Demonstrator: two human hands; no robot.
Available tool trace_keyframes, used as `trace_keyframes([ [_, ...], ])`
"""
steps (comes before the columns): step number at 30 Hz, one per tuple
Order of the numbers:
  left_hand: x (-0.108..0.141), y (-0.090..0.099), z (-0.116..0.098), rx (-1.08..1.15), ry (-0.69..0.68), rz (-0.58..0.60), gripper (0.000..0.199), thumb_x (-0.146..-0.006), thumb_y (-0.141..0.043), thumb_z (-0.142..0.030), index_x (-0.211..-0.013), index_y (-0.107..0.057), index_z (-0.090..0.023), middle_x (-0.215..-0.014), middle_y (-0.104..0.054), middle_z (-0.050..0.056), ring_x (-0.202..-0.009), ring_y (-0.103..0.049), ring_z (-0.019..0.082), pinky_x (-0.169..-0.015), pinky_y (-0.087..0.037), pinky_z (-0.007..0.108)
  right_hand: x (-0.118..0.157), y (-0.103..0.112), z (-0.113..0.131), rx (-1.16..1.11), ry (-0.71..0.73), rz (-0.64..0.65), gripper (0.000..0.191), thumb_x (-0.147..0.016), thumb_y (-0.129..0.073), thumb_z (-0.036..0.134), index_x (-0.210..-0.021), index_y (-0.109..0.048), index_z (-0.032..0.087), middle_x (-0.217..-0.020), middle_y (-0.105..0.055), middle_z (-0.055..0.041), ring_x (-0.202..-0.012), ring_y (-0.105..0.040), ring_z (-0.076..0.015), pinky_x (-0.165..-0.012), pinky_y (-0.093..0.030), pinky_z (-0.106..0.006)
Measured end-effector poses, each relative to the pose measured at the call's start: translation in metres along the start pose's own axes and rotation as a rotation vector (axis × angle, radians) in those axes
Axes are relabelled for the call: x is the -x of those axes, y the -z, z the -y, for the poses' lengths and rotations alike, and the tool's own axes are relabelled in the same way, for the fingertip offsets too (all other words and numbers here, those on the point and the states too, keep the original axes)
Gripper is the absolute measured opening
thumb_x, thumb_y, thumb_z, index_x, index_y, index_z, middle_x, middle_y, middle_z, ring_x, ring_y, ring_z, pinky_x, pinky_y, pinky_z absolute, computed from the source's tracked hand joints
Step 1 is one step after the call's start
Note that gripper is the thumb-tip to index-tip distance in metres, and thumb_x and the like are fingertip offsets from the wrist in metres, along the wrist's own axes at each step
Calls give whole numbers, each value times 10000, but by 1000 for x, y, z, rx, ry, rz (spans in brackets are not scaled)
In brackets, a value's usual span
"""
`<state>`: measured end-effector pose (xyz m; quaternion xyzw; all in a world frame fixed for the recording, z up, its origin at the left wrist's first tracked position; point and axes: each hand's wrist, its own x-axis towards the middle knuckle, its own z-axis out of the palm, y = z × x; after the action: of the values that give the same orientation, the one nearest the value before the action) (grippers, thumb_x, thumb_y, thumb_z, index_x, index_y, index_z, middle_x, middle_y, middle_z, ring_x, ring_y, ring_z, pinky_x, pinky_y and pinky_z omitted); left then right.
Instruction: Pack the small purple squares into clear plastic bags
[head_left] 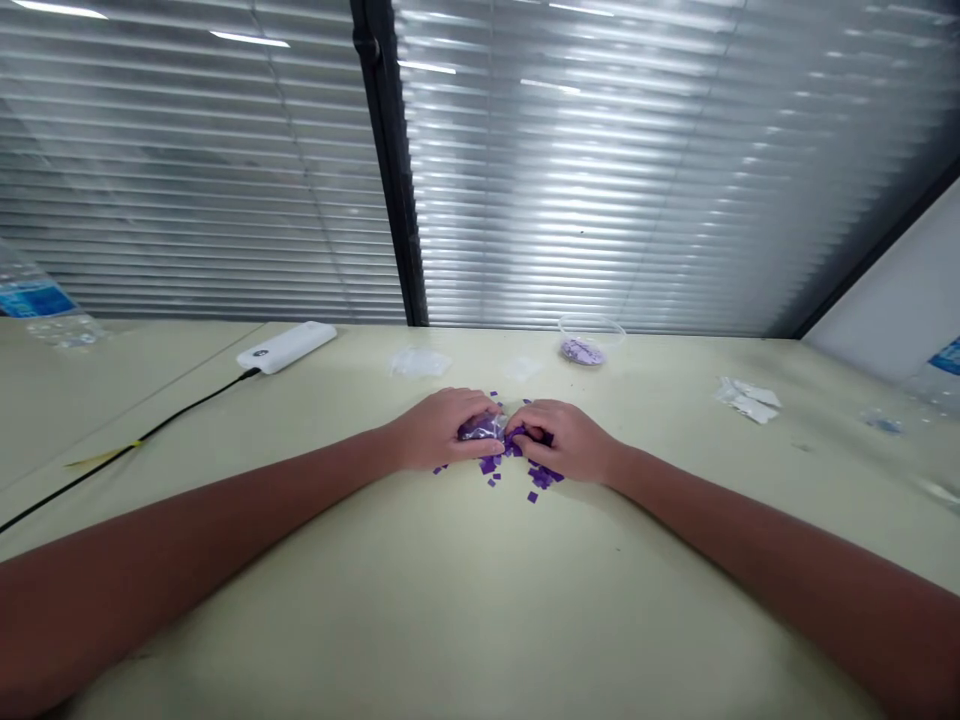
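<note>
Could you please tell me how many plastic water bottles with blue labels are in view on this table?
2. One plastic water bottle is at the back left of the table, and the other plastic water bottle is at the far right. Both run out of view, so others may be hidden.

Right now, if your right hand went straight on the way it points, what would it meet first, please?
Probably the clear bag of purple squares in the left hand; the right hand's fingertips look almost against it.
</note>
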<state>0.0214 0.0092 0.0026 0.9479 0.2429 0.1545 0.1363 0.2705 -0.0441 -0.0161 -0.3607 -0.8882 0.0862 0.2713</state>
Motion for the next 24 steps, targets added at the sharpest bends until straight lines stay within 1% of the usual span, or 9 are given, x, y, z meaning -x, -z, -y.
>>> trace_keyframes([
  [10, 0, 2, -2, -2, -13, 4, 476, -961, -565, -634, -1195, -655, -229, -1012, -692, 54, -919, -609, 234, -806, -415, 328, 0, 0, 0, -3, -1, -5, 161, -907, -625, 146, -1024, -704, 224, -744, -621, 20, -705, -558, -140, -690, -411, -256],
  [18, 1, 4, -3, 6, -15, 9, 478, -962, -553, -642, -1159, -658, -219, -992, -691, 58, -894, -608, 232, -778, -414, 322, -1, 1, 2, -3, 1, -4, 174, -910, -616, 143, -1036, -706, 222, -776, -651, 5, -714, -569, -147, -694, -420, -262],
  [24, 1, 4, -3, 12, -19, 2, 473, -958, -569, -634, -1167, -661, -220, -1009, -694, 58, -914, -613, 229, -798, -420, 320, -1, 1, 3, -1, 5, -3, 166, -919, -617, 152, -1036, -708, 226, -728, -613, 12, -699, -554, -150, -692, -420, -262],
])
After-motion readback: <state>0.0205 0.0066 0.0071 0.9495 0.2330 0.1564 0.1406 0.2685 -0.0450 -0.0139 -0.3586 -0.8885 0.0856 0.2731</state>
